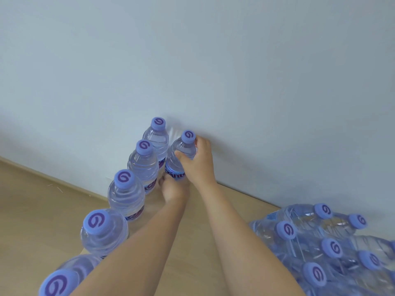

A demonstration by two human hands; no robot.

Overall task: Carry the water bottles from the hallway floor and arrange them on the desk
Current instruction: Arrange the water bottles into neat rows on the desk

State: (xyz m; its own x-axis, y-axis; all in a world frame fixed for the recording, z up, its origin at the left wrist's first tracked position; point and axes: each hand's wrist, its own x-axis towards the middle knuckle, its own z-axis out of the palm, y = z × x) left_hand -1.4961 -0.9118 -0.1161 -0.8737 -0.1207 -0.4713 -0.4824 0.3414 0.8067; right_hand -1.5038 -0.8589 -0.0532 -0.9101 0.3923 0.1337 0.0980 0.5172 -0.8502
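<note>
Gripping one water bottle [180,155] with both hands, against a pale wall [213,60] at the far end of a wooden desk surface [42,199]. Right hand [197,161] wraps the bottle's shoulder and upper body, thumb across the front, fingers curled round the far side just below the purple cap [188,136]. Left hand [174,189] closes round the lower body at the blue label, partly hidden beneath the right wrist. Whether the base touches the desk: cannot tell, hands cover it. Bottle leans slightly left.

Row of five upright bottles [126,195] runs diagonally on the left, from near-left corner to far centre by the wall; all capped, purple swirl on each lid. Farthest bottle in the row [157,137] stands just left of the held one, nearly touching it.

Shrink-wrapped pack of bottles [333,248] sits near right, caps up, plastic film crumpled over the tops; its right side runs out of frame. Open strip of desk lies between row and pack, both forearms crossing it.
</note>
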